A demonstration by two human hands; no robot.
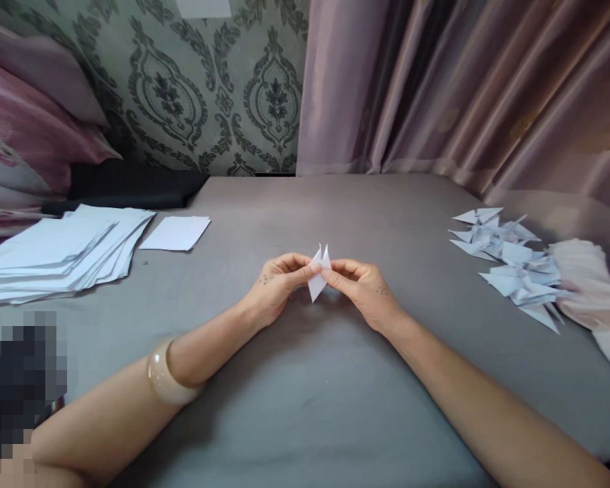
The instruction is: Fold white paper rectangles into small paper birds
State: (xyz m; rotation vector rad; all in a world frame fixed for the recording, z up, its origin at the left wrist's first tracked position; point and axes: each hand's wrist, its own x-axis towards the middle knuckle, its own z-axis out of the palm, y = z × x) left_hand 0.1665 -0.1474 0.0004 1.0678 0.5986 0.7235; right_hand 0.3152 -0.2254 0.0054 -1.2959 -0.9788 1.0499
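Note:
A small white folded paper (315, 283) is held up between both hands at the middle of the view. Two narrow points stick up from its top, and a single point faces down. My left hand (279, 281) pinches its left side between thumb and fingers; a pale bangle sits on that forearm. On the other side, my right hand (363, 288) pinches the right edge, its thumb close to the left thumb. The far side of the paper and some fingertips are hidden.
A large stack of white sheets (55, 254) lies at the left, with a smaller stack of square paper (175, 234) beside it. Several folded paper cranes (523, 264) are heaped at the right, against whitish cloth (590, 278). Grey cloth (310, 393) covers the surface; curtains (437, 81) hang behind.

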